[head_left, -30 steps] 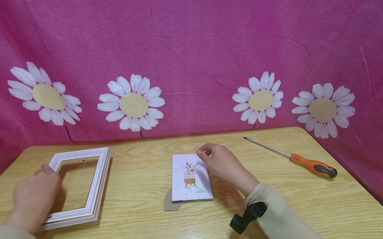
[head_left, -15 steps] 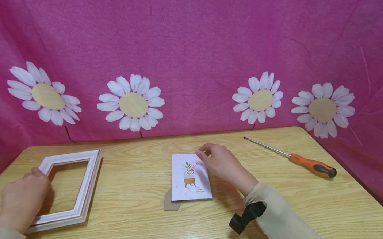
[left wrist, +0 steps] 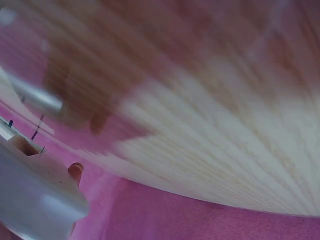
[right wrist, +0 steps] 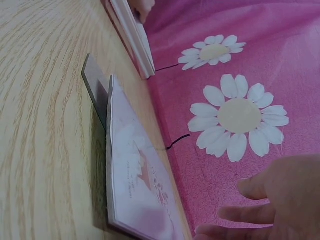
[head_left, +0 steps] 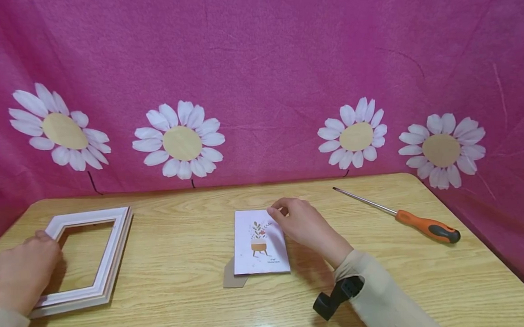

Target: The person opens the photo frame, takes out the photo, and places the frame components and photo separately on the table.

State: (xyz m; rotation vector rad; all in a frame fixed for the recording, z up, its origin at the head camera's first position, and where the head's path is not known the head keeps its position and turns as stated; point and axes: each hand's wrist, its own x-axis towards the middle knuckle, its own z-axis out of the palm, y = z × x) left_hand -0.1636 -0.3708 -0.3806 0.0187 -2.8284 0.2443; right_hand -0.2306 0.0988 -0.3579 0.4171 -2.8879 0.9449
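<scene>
At the left of the head view, my left hand grips the left side of a white picture frame, its fingers over the rim. The frame's opening shows bare wood, and its outer edge looks layered. Fingers wrap past the pale frame in the left wrist view. Mid-table lies a picture insert printed with a potted plant, on a thin backing board; a brown stand leg juts out at its lower left. My right hand is at the insert's upper right corner, fingers loosely spread in the right wrist view.
A screwdriver with an orange and black handle lies at the right of the wooden table, its tip pointing to the back. Behind the table hangs a magenta cloth with large white daisies.
My left hand has slid the picture frame left across the table, away from the insert. My right hand, the insert and the screwdriver have stayed in place.
</scene>
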